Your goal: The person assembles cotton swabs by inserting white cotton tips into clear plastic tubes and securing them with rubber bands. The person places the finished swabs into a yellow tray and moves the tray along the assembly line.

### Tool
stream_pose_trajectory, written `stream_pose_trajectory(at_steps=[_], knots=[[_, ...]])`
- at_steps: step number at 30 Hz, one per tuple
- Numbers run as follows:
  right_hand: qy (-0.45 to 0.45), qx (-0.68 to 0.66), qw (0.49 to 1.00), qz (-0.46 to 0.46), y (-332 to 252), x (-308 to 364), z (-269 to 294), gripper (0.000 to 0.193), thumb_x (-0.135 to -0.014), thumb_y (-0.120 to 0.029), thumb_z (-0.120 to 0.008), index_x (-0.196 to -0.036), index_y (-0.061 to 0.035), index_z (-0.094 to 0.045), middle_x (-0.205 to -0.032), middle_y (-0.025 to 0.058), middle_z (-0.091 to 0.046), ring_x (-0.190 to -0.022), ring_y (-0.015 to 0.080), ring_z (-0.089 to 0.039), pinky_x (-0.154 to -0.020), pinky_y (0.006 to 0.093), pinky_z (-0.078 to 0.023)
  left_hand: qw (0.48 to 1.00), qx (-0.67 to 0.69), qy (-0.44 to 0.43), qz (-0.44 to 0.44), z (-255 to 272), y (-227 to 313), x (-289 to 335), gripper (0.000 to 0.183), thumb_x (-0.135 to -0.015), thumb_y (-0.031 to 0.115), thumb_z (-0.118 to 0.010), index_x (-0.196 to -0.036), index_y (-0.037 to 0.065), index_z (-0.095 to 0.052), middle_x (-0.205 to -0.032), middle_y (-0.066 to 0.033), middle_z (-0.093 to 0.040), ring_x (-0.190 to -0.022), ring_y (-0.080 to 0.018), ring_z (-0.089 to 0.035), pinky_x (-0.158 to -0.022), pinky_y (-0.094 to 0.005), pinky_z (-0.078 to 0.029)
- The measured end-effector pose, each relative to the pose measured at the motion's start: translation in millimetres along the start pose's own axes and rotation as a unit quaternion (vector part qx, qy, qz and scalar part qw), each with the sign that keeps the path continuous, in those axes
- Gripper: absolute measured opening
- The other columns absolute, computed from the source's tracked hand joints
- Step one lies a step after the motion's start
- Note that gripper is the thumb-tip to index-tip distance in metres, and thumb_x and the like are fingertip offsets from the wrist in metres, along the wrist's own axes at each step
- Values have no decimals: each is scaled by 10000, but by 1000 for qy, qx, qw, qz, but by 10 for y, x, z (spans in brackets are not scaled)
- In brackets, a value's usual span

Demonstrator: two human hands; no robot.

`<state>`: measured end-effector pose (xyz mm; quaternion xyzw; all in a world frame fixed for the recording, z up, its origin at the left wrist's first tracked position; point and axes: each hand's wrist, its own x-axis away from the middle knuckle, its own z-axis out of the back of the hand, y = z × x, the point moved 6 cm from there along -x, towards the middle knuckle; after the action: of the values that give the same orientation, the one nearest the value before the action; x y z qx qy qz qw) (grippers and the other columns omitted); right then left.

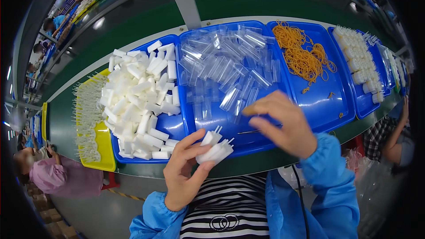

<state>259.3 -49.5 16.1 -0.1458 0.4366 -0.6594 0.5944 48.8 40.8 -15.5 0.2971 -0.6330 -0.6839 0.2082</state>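
The bundle (216, 149) of white pieces is best kept in a light pinch, with its thin stems pointing freely away from the palm; too hard a squeeze might fan the pieces or bend the stems. Before anything is added, the ends should be evened up, and the bundle is better steadied over the tray than past the table's (62, 115) near edge, where a dropped piece could be lost.

By the left hand (186, 175), the bundle is gripped between thumb and curled fingers, just at the near edge of the sleeve tray (212, 130), toward its left corner. The right hand (285, 126) is held over that tray's near right corner, partly open, thumb and forefinger apart; because of blur, it cannot be told whether anything is pinched at its fingertips.

Clear sleeves (226, 64) are heaped toward the tray's far edge, and a thin tool (249, 132) is laid by its near edge. Orange bands (296, 53) are piled toward the far left corner of the band tray (325, 102). Loose white blocks (137, 99) are heaped in the tray to the left.
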Motion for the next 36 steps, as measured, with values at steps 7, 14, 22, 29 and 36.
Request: stream_pose_trajectory(at_steps=[7, 14, 22, 29, 36], knots=[[-161, 362, 915, 76, 156, 64, 32, 347, -737, -42, -717, -1079, -61, -665, -940, 78, -661, -892, 234, -612, -775, 356, -463, 998, 64, -4, 28, -136, -15, -55, 333, -877, -103, -638, -1207, -64, -620, -1415, -230, -461, -1232, -292, -561, -998, -392, -516], [68, -298, 940, -153, 63, 34, -92, 379, -852, 52, -594, -1225, 47, -528, -1045, 157, -677, -964, 210, -685, -885, 318, -526, 999, 19, 24, 23, -99, -8, 13, 308, -886, -91, -638, -1193, -63, -631, -1406, -227, -475, -1223, -287, -570, -981, -367, -528], [101, -420, 893, -129, -122, 91, -560, 346, -901, 11, -623, -1207, 17, -461, -1093, 184, -663, -1049, 238, -665, -935, 356, -520, 996, 24, 78, 17, -7, -24, 68, 305, -892, -75, -644, -1196, -55, -634, -1406, -230, -480, -1241, -278, -552, -967, -348, -531], [119, -335, 931, -77, -171, 160, -643, 386, -873, -15, -719, -1165, 9, -468, -1112, 168, -673, -1009, 203, -668, -923, 337, -521, 999, 15, 51, -3, -2, -43, 103, 304, -893, -58, -654, -1196, -33, -642, -1398, -221, -476, -1246, -277, -542, -981, -363, -512], [-34, -383, 906, -178, -58, -16, -550, 346, -874, -83, -735, -1139, 3, -530, -979, 123, -711, -960, 153, -666, -881, 286, -494, 998, -21, 58, -1, 17, -46, 149, 285, -888, -47, -653, -1172, -21, -662, -1392, -221, -491, -1277, -297, -511, -1029, -393, -454]])
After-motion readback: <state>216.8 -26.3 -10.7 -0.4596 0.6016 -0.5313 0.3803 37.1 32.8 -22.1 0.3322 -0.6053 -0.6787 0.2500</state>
